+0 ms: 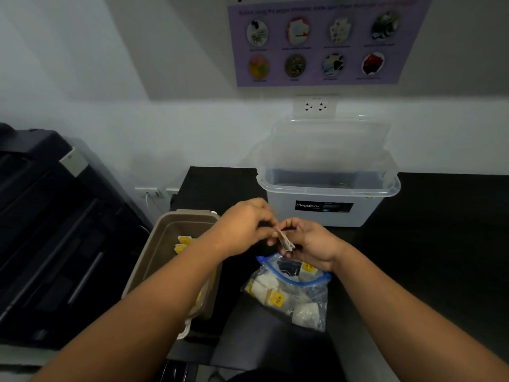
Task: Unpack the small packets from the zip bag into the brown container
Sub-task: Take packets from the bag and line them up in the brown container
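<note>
— While both hands meet above the zip bag (289, 288), what do the fingers hold?
— The left hand (242, 230) and right hand (311, 244) pinch one small tan packet (285, 241) between them, fingertips closed narrowly on it.
— And the rest?
— White and yellow packets (271, 295) lie inside the open bag on the black counter (440, 216); a few yellow ones (182, 244) sit in the brown container (165, 244) just left, with a clear tub (327, 199) behind

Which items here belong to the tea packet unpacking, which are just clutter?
In the job: zip bag, brown container, packet held between left hand and right hand.
Lying about: clear box, printer, poster, wall socket.
</note>
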`<state>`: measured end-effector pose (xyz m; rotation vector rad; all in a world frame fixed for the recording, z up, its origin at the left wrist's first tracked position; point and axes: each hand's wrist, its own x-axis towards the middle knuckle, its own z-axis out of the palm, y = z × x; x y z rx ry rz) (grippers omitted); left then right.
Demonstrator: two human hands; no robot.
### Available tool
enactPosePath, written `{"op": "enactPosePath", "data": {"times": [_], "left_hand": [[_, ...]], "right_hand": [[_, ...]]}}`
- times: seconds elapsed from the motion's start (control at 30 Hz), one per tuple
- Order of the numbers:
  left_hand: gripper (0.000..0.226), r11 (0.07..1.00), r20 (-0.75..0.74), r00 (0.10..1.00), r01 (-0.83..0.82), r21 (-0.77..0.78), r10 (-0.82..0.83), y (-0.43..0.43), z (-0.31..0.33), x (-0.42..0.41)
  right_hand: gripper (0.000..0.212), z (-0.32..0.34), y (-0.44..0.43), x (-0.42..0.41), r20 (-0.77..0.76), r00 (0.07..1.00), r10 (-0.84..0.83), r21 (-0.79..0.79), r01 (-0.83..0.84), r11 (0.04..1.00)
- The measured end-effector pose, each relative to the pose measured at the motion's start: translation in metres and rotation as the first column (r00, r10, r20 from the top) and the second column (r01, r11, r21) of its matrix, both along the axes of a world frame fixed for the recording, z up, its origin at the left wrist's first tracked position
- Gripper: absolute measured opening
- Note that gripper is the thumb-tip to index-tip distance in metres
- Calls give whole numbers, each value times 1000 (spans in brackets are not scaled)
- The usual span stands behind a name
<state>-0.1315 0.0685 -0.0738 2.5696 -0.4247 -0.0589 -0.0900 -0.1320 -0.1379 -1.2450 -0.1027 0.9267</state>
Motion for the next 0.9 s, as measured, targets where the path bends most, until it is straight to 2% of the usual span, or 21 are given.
{"op": "enactPosePath", "data": {"times": [0.07,0.1,0.13,0.17,0.2,0.23,0.3,0.37,0.57,0.63,0.7,0.8,0.9], "left_hand": [[15,1000,34,999,-25,12,24,12,13,-4],[15,999,37,999,-39,26,38,19,20,-5],[14,998,33,998,-59,38,57,27,25,-6],[14,995,22,996,-85,44,84,35,30,-8],[15,993,7,994,-110,47,110,44,33,-9],[16,991,-6,992,-127,51,127,52,33,-10],[16,988,-22,990,-140,65,141,67,31,-13],[15,986,-34,988,-151,65,153,81,28,-16],[13,980,-89,978,-182,87,189,118,20,-25],[11,973,-114,973,-184,142,201,131,21,-25],[10,953,-134,973,-150,264,191,142,21,-23],[6,885,-219,962,-44,463,163,155,17,-21],[3,831,-296,950,81,550,103,163,2,-19]], "right_hand": [[21,-1,5,3,69,998,-2,-164,13,986],[17,-3,5,5,186,982,17,-327,46,944],[16,-6,4,8,328,940,94,-515,95,852],[17,-10,1,11,439,867,237,-685,152,712],[20,-14,-1,13,466,795,389,-805,198,560],[21,-18,-4,13,431,751,500,-879,224,421],[21,-26,-7,8,314,729,608,-949,223,222],[28,-33,-9,-2,236,727,645,-970,214,114],[53,-49,-8,-21,250,754,608,-950,312,4],[49,-48,-5,-24,235,772,591,-951,308,-23],[41,-45,-2,-26,218,792,571,-954,297,-48],[32,-45,1,-29,250,804,540,-943,330,-55],[27,-45,3,-33,241,806,540,-933,346,-100]]}}
